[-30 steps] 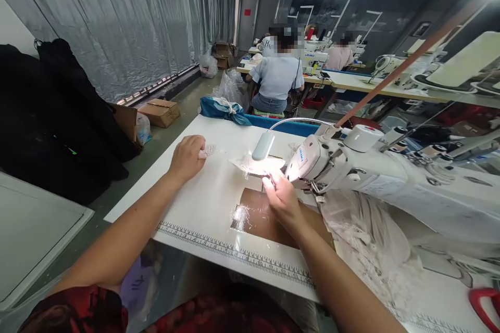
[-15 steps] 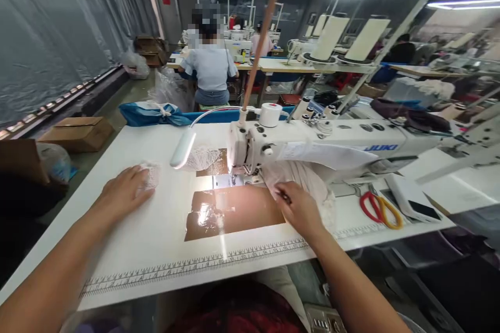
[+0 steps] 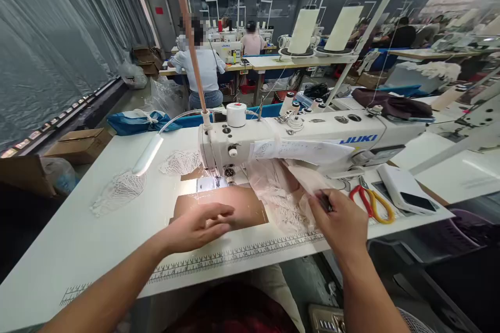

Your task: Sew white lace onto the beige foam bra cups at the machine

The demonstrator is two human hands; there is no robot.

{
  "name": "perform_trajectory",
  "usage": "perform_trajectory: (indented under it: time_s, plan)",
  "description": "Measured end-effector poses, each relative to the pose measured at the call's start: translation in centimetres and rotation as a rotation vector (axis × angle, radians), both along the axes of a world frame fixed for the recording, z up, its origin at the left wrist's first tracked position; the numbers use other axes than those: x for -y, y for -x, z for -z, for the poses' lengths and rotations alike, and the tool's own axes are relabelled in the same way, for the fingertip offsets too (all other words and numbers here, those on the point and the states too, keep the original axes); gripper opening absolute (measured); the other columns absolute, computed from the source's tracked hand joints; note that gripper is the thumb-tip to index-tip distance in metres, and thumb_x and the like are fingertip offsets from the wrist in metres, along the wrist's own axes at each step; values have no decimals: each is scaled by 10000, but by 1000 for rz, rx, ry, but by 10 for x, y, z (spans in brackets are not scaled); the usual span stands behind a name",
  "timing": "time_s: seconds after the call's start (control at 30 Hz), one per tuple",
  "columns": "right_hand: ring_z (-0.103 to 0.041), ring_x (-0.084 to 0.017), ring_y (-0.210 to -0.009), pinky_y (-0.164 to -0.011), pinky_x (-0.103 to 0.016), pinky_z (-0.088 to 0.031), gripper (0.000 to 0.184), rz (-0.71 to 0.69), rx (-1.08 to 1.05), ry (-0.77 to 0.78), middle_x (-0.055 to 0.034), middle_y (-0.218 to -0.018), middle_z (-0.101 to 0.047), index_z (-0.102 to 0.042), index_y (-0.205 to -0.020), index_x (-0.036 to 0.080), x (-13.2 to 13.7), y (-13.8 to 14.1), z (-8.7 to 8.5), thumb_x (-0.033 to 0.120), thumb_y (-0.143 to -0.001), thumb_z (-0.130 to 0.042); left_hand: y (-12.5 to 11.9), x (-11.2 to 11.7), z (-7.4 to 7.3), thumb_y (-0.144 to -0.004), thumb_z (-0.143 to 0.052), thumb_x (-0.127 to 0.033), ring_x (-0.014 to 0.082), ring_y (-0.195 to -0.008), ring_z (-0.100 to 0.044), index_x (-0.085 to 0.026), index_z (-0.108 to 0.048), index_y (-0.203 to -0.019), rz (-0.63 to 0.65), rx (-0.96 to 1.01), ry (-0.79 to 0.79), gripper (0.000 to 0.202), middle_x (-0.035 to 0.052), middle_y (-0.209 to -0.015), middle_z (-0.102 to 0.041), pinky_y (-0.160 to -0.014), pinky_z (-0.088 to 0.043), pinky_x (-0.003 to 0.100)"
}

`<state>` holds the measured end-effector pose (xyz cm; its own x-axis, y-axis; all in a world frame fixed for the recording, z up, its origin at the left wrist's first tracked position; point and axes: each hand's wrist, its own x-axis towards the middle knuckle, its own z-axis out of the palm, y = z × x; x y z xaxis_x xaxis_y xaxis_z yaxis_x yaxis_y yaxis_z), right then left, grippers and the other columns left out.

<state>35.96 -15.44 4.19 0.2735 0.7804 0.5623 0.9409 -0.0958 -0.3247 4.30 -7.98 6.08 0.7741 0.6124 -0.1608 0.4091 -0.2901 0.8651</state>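
My left hand (image 3: 197, 227) is open, fingers stretched out over the brown sheet (image 3: 242, 202) in front of the sewing machine (image 3: 269, 138). It holds nothing. Thumb and fingers of my right hand (image 3: 346, 221) pinch the raised edge of a pale sheer fabric with lace (image 3: 271, 187), which lies bunched right of the needle area. A small dark object (image 3: 325, 201) also shows in that hand; its kind is hidden. One white lace piece (image 3: 119, 191) lies flat at the table's left. Another lace piece (image 3: 179, 162) rests beside the machine head.
Red-and-yellow-handled scissors (image 3: 373, 203) and a white box-shaped device (image 3: 406, 190) lie on the right. A lit lamp (image 3: 147, 155) hangs over the left side. A printed ruler (image 3: 234, 256) runs along the front edge. Other people sit at machines farther back.
My left hand has left the lace piece at the left and moved right, over the brown sheet. My right hand has drawn the pale fabric's edge up and rightward. The view has shifted.
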Motion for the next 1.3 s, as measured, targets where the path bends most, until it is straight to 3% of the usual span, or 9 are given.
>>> perform_trajectory:
  time_s: [0.17,0.27,0.47,0.57,0.7,0.93,1.1,1.2,1.3]
  plan:
    - [-597,-178,-627,-595,-278,-387,246,-312,67,154,-47,-661,-649,-572,-709,229,12,43,11,335,-901,-460,-80,6,13,-874,-568,-458,218,-1057,-589,-157,-555,-1258,-56,357,274,488,110,-1149,-615,-913,-484,349]
    - [-596,-183,-633,-566,-278,-368,192,-484,121,208,-50,-662,-651,-574,-719,218,14,64,25,283,-872,-477,-114,-2,29,-784,-686,-421,200,-909,-626,-127,-477,-1310,-216,433,497,638,94,-992,-647,-780,-510,323]
    - [-621,-155,-690,-613,-251,-441,203,-562,-83,149,-37,-750,-662,-600,-796,212,15,56,20,336,-914,-491,-127,-17,52,-724,-659,-160,149,-778,-594,-171,-385,-1323,-445,405,247,658,14,-860,-623,-681,-475,261]
    - [-640,-197,-965,-787,-292,-494,219,-484,-157,103,-87,-1003,-683,-633,-960,213,3,38,12,302,-931,-435,-121,-18,57,-724,-660,-217,121,-683,-535,-138,-523,-1076,-488,390,133,385,-13,-757,-557,-614,-421,232]
    - [-631,-230,-1069,-865,-350,-508,314,-456,-113,350,-87,-1184,-663,-654,-1056,215,-17,20,15,345,-945,-391,-113,-13,51,-775,-639,-361,94,-597,-437,-146,-538,-754,-422,452,109,239,-26,-673,-480,-557,-340,222]
    - [-616,-256,-1121,-883,-385,-520,359,-384,-114,429,-78,-1245,-647,-655,-1128,217,-19,5,24,388,-929,-409,-66,23,16,-747,-733,-401,94,-664,-519,-143,-568,-811,-224,711,768,314,15,-757,-563,-613,-402,195]
    - [-556,-266,-1211,-996,-421,-461,407,-405,-85,415,-112,-1294,-610,-634,-1173,186,-13,-11,38,430,-910,-443,-8,57,30,-639,-804,-435,65,-494,-496,-126,-645,-843,-309,725,1099,402,1,-623,-568,-481,-381,171]
    - [-558,-280,-1205,-991,-438,-463,420,-431,-49,402,-109,-1302,-602,-618,-1192,201,-11,-17,41,451,-901,-445,31,73,40,-596,-816,-455,60,-391,-433,-110,-648,-663,-305,686,1063,389,0,-493,-527,-385,-297,180]
    - [-594,-302,-1136,-935,-448,-485,414,-389,8,271,-106,-1246,-627,-615,-1185,239,-5,-12,32,478,-888,-455,69,80,32,-588,-811,-479,86,-422,-475,-145,-644,-612,-596,792,852,375,5,-499,-559,-422,-362,200]
